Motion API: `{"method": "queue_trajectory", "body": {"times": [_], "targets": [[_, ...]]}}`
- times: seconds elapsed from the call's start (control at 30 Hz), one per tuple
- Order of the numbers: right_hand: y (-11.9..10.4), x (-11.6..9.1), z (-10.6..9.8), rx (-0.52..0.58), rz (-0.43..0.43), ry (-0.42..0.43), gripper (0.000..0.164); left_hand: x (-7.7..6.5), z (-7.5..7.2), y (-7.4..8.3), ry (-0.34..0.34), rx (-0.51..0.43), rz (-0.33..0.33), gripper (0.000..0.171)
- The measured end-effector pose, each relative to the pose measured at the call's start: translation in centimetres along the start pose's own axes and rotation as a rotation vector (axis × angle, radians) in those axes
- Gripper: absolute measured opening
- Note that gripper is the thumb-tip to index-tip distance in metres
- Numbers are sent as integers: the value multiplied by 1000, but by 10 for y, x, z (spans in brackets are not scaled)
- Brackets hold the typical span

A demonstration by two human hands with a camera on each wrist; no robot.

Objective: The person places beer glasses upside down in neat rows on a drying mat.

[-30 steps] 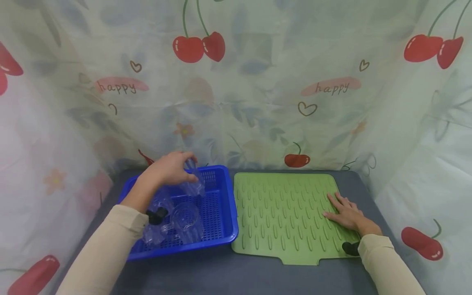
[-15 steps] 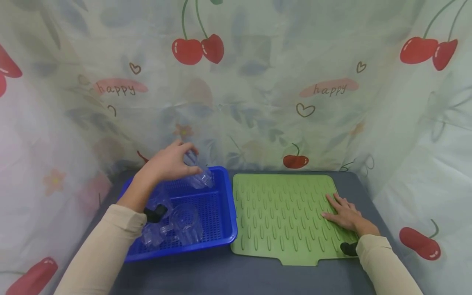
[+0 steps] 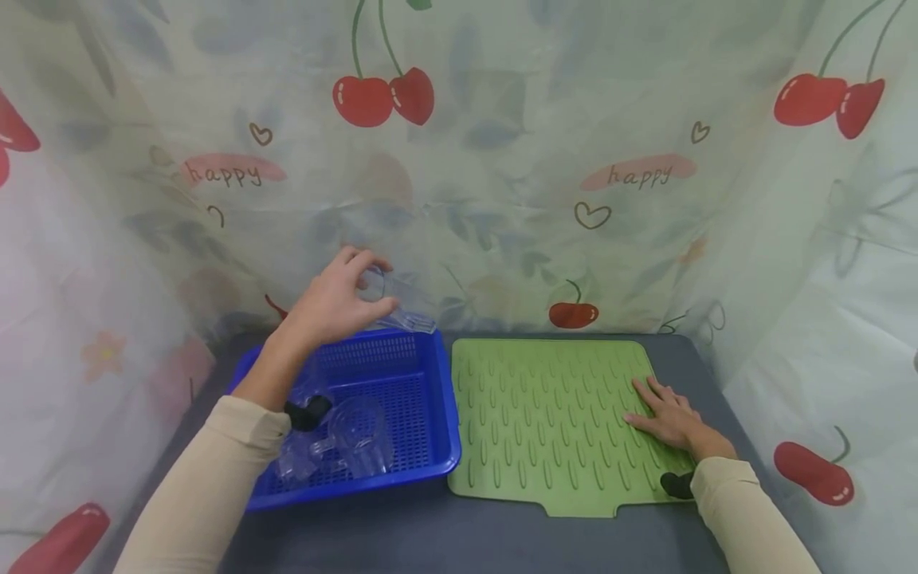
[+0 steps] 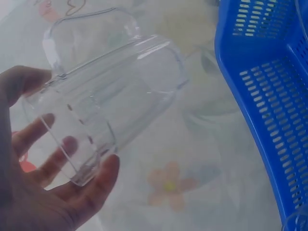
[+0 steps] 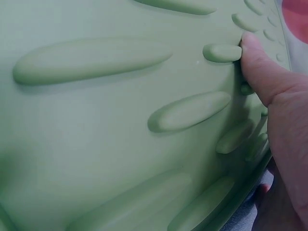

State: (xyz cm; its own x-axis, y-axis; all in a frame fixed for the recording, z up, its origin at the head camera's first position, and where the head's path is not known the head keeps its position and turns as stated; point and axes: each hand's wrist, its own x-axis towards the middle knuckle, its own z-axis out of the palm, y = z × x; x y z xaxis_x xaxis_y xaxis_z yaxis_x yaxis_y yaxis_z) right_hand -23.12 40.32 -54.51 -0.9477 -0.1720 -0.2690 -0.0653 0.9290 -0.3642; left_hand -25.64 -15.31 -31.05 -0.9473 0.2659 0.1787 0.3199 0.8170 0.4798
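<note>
Left hand (image 3: 335, 298): we grip a clear mug (image 4: 132, 94)
Right hand (image 3: 668, 418): we rest it, outspread, on a ridged green mat (image 3: 538, 410)

The basket (image 3: 439, 414) stands on the table (image 3: 387, 526), the cloth backdrop (image 3: 488, 239) behind it. In the basket's near half sits a mug (image 3: 367, 440), other vessels (image 3: 296, 462) in its left part. Higher than the basket's far rim is another mug (image 3: 407, 307), in the left hand (image 3: 340, 296). Just right of the basket lies the drying mat (image 3: 538, 414), the right hand (image 3: 667, 416) on its outer side.
</note>
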Motion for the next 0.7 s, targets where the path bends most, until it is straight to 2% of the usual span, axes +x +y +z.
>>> {"method": "queue_trajectory", "body": {"times": [0.27, 0.5, 0.7], "targets": [[-2, -1, 0, -2, 1, 8, 90, 6, 7, 4, 132, -188, 86, 49], [-3, 0, -2, 4, 4, 6, 89, 10, 16, 9, 116, -352, 116, 52], [0, 1, 0, -5, 9, 9, 90, 17, 23, 14, 126, -433, 117, 52]]}}
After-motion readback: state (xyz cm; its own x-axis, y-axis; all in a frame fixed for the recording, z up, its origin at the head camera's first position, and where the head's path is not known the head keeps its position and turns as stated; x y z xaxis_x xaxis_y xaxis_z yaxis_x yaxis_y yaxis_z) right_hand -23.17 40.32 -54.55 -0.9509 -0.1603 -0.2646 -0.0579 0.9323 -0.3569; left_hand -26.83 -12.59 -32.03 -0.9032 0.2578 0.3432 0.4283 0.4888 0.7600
